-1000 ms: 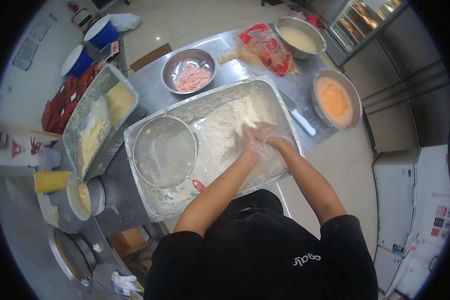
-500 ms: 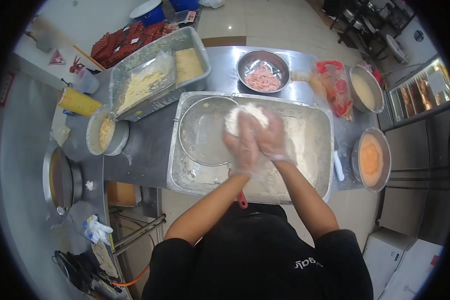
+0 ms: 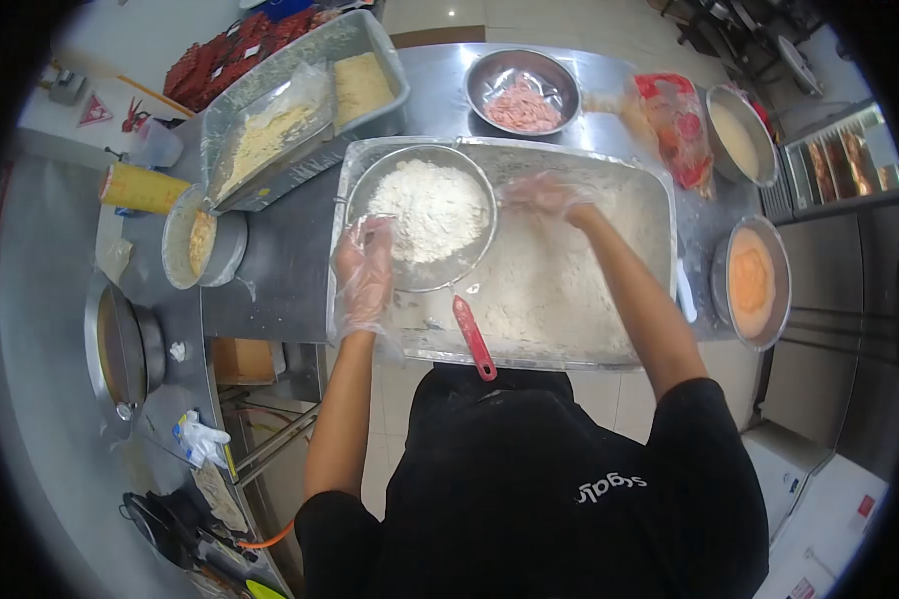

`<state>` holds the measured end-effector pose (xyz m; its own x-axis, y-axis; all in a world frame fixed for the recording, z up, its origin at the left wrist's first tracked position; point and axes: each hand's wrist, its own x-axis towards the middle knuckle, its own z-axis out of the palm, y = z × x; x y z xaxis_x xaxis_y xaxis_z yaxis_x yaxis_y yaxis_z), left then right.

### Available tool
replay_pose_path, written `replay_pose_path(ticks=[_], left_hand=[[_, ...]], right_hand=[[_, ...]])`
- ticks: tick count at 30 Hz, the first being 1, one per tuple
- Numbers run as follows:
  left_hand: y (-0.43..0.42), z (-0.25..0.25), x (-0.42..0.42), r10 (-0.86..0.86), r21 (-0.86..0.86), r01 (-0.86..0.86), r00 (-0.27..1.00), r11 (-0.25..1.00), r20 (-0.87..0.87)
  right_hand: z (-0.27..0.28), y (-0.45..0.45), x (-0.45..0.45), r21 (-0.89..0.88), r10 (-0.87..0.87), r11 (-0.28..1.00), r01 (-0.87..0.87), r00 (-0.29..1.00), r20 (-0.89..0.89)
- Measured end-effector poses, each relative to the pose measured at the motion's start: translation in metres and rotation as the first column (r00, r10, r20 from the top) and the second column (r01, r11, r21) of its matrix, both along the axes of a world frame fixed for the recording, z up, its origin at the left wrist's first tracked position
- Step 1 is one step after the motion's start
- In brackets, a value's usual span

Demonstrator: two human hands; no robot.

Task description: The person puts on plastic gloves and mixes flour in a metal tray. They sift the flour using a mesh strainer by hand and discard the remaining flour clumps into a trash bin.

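A round sieve [image 3: 474, 262] with a red handle [image 3: 473, 339] sits over the left part of a large floury metal tray [image 3: 609, 354]. White flour [image 3: 430, 212] is heaped in its mesh. My left hand [image 3: 366, 272], in a clear plastic glove, is closed at the sieve's left rim. At the opposite side, my right hand [image 3: 547, 192], also gloved and blurred, is by the right rim; its finger pose and contact with the rim are unclear. Loose flour covers the tray bottom.
Behind the tray stands a steel bowl of pink strips [image 3: 522, 92], with a red plastic bag [image 3: 677, 130] to its right. A bowl of orange mixture [image 3: 752, 283] and a knife [image 3: 685, 292] are at the right. A grey tub [image 3: 395, 105] stands back left.
The flour between my hands has gone into the sieve. My hands have parted, the left to the sieve's left rim, the right to its right side. The view has also shifted.
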<state>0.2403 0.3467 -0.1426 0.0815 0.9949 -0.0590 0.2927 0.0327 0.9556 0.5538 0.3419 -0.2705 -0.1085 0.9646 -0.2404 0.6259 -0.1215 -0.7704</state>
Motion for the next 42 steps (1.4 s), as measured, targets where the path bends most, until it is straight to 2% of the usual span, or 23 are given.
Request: replay_pose_path(ticks=[1,3,5,7,10,12,13,15,17,19,20,22,24,26,29,31,33,34,35,36,39,41,42], left_hand=[[0.001,-0.006,0.000,-0.019,0.086,0.020,1.000,0.996,-0.007],[0.003,-0.021,-0.003,-0.041,0.257,0.045,0.999,0.965,-0.021],[-0.007,-0.014,-0.005,0.007,0.279,0.003,0.999,0.960,-0.034],[-0.017,-0.011,-0.011,0.045,0.307,-0.031,0.998,0.951,-0.039],[-0.039,-0.029,-0.038,0.061,0.303,-0.041,0.996,0.952,-0.058],[-0.049,-0.048,-0.059,0.053,0.338,0.066,0.942,0.939,-0.331],[-0.053,-0.055,-0.067,0.056,0.339,0.119,0.884,0.933,-0.464],[-0.052,-0.070,-0.068,0.106,0.407,0.112,0.872,0.907,-0.477],[-0.053,-0.065,-0.063,0.116,0.429,0.142,0.845,0.892,-0.521],[-0.053,-0.041,-0.051,0.096,0.407,0.195,0.799,0.892,-0.593],[-0.053,-0.043,-0.052,0.101,0.397,0.173,0.808,0.901,-0.581],[-0.050,-0.047,-0.058,0.094,0.376,0.148,0.826,0.915,-0.555],[-0.047,-0.039,-0.060,0.035,0.356,0.159,0.876,0.921,-0.482],[-0.042,-0.029,-0.054,0.006,0.328,0.136,0.918,0.935,-0.397],[-0.044,-0.031,-0.052,0.037,0.346,0.034,0.980,0.938,-0.197],[-0.054,-0.024,-0.037,0.031,0.458,0.085,0.970,0.885,-0.241],[-0.074,-0.001,0.002,-0.071,0.484,0.148,0.982,0.862,-0.173],[-0.078,0.005,0.023,-0.254,0.312,0.265,0.964,0.912,-0.076],[-0.083,0.011,0.041,-0.409,0.137,0.401,0.912,0.906,0.040],[-0.085,0.013,0.057,-0.528,-0.029,0.540,0.832,0.841,0.168],[-0.076,-0.031,0.109,-0.838,-0.247,0.813,0.545,0.527,0.005],[-0.075,-0.065,0.114,-0.857,-0.172,0.918,0.249,0.357,-0.451],[-0.073,-0.085,0.115,-0.751,-0.148,0.954,0.106,0.262,-0.651]], right_hand=[[-0.009,-0.001,-0.003,0.118,0.080,0.991,-0.069,0.993,-0.089],[-0.025,-0.002,-0.011,-0.135,0.162,0.977,-0.163,0.987,-0.018],[-0.051,-0.012,-0.025,-0.333,0.087,0.920,-0.206,0.937,-0.337],[-0.012,-0.036,-0.042,-0.409,0.349,0.831,-0.376,0.926,-0.143],[-0.010,-0.071,-0.041,-0.592,0.613,0.669,-0.450,0.784,0.097],[0.044,-0.074,-0.041,-0.684,0.750,0.557,-0.471,0.640,0.170],[0.037,-0.066,-0.037,-0.586,0.769,0.579,-0.567,0.619,0.161],[0.012,-0.024,-0.018,-0.358,0.805,0.586,-0.727,0.572,0.157],[-0.031,0.008,-0.011,0.003,0.378,0.925,-0.380,0.919,-0.115],[-0.069,0.018,-0.029,-0.258,-0.051,0.966,0.008,0.986,-0.157],[-0.090,0.020,-0.042,-0.390,-0.273,0.899,0.202,0.952,-0.137],[-0.145,0.014,-0.074,-0.443,-0.024,0.891,-0.099,0.964,-0.263],[-0.097,-0.013,-0.095,-0.470,0.240,0.813,-0.345,0.933,-0.269],[-0.023,-0.043,-0.101,-0.525,0.443,0.712,-0.466,0.879,-0.179],[0.039,-0.072,-0.076,-0.672,0.536,0.628,-0.393,0.844,0.008],[0.036,-0.082,-0.034,-0.492,0.580,0.699,-0.520,0.814,-0.035],[0.032,-0.078,0.002,-0.350,0.511,0.823,-0.447,0.852,0.115],[0.032,-0.066,0.008,-0.295,0.399,0.901,-0.319,0.877,0.269],[0.018,-0.056,0.015,-0.140,0.295,0.955,-0.261,0.861,0.415],[0.013,-0.059,0.025,0.372,0.061,0.904,-0.209,0.926,0.371],[-0.035,-0.064,0.044,0.367,-0.128,0.929,-0.052,0.883,0.451],[-0.072,-0.076,0.043,0.427,-0.204,0.903,-0.053,0.821,0.533],[-0.055,-0.086,0.046,0.251,-0.098,0.966,-0.062,0.812,0.576]])
